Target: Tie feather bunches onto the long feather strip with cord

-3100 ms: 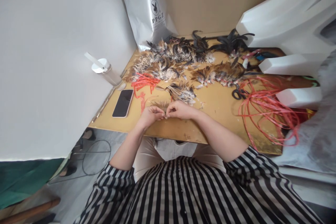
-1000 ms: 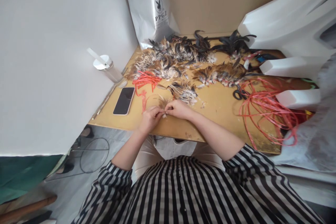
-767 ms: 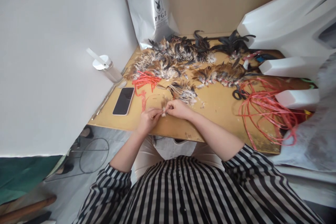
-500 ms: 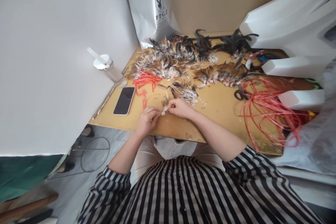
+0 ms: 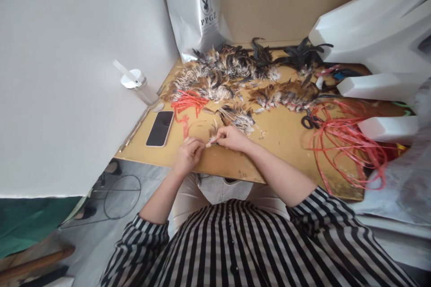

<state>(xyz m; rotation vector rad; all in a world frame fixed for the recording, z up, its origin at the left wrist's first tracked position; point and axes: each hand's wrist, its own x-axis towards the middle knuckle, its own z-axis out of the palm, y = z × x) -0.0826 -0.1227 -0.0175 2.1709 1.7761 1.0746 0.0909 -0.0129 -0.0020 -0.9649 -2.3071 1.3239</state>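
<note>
The tuft (image 5: 213, 132) is a small, wispy spray of brown and buff feathers with a pale, fluffy base. It sits between the two hands near the front edge of the worktop (image 5: 281, 141), a smooth yellow-brown board. Just beyond it lies a loose bunch (image 5: 240, 119) of striped feathers; farther back is a shaggy, curling pile (image 5: 232, 63), dark and tan. Flat, glossy red strips (image 5: 188, 100) lie to the left, near a slim, dark-screened phone (image 5: 160, 128). On the right, long, looping red strands (image 5: 346, 139) tangle beside black scissors (image 5: 314, 121).

The tuft's tips point away from the person, its pale base toward the near edge; its long axis runs front to back, the far end leaning slightly right. The right hand (image 5: 233, 138) pinches the tuft with thumb and fingers, hiding part of it. The left hand (image 5: 190, 152) has its fingertips drawn together just left of the base; whether they grip anything is too small to tell.

Three seconds ago the fingertips nearly met over the tuft; now the left hand has moved away leftward, and the base shows in the gap.
</note>
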